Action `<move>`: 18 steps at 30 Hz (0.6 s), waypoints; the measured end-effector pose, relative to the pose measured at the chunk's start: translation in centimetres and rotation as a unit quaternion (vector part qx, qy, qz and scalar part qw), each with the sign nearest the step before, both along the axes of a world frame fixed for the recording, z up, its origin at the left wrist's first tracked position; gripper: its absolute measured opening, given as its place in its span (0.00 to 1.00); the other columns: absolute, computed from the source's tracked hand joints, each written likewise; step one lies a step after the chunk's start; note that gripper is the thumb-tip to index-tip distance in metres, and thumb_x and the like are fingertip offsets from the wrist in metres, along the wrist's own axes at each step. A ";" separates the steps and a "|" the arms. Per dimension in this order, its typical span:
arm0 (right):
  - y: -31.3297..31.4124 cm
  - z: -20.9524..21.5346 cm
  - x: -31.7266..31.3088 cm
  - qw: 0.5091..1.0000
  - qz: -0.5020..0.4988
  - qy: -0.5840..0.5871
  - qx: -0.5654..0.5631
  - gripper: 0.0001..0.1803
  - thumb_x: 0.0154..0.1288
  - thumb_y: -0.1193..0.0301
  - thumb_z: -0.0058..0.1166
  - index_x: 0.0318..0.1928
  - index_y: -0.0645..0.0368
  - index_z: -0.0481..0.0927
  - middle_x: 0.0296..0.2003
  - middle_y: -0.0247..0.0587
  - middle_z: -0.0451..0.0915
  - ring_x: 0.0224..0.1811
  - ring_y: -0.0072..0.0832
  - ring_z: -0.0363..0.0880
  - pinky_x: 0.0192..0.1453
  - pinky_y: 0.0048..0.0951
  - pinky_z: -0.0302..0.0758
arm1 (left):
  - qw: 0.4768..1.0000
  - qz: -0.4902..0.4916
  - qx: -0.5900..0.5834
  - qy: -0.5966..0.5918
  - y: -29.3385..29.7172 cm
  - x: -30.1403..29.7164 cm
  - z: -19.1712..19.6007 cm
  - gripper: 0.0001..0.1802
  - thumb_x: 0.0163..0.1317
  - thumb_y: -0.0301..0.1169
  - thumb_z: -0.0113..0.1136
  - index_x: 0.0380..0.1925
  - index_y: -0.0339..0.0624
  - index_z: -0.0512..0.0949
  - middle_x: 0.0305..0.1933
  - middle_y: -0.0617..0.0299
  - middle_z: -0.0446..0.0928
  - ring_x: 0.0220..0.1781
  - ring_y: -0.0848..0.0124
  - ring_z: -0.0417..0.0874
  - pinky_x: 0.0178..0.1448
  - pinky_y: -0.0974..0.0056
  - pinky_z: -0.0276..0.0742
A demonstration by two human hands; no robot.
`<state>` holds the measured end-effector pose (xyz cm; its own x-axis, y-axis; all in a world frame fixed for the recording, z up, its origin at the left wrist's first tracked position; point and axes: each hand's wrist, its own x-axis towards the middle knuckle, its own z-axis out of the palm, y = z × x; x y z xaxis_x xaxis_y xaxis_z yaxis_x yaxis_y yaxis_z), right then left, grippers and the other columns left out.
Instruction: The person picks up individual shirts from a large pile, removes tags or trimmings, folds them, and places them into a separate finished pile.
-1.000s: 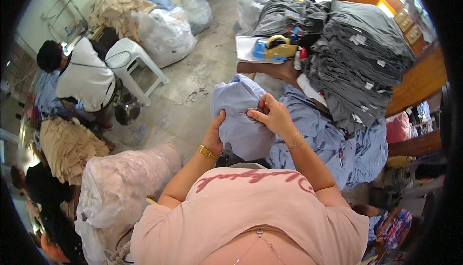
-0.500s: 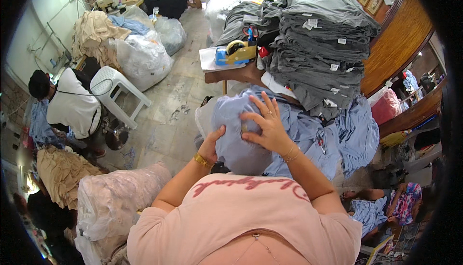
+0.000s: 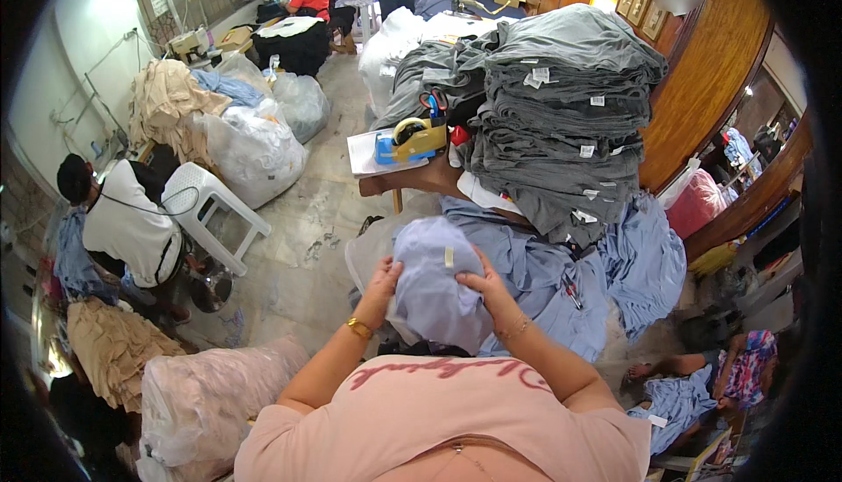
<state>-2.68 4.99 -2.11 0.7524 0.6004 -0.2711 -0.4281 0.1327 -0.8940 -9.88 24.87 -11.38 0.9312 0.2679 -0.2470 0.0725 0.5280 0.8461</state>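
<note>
We record the light-blue cloth bundle (image 3: 433,285) in front of the chest, clamped between both hands. The left hand (image 3: 380,289) presses its left edge; the right hand (image 3: 491,298) grips the right, thumb on the front face (fingers behind it appear hidden, so we cannot tell their spread). We see a pale strip (image 3: 449,257) near its top. Loose blue fabric (image 3: 554,293) lies just right, below stacked grey garments (image 3: 561,144).
</note>
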 end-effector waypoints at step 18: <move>19.8 7.8 14.6 0.987 0.102 -0.125 0.017 0.29 0.47 0.74 0.53 0.53 0.56 0.64 0.40 0.39 0.73 0.40 0.28 0.75 0.45 0.32 0.74 | 0.909 0.187 -0.105 0.358 13.0 -23.8 -22.8 0.17 0.55 0.37 0.54 0.44 0.46 0.66 0.38 0.58 0.74 0.38 0.65 0.74 0.39 0.61 0.70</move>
<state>11.90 24.76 5.67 0.6563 0.7513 -0.0696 -0.2159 0.0986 -0.9714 -33.71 37.86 -34.13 0.3654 0.4088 -0.8363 0.3475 0.7735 0.5300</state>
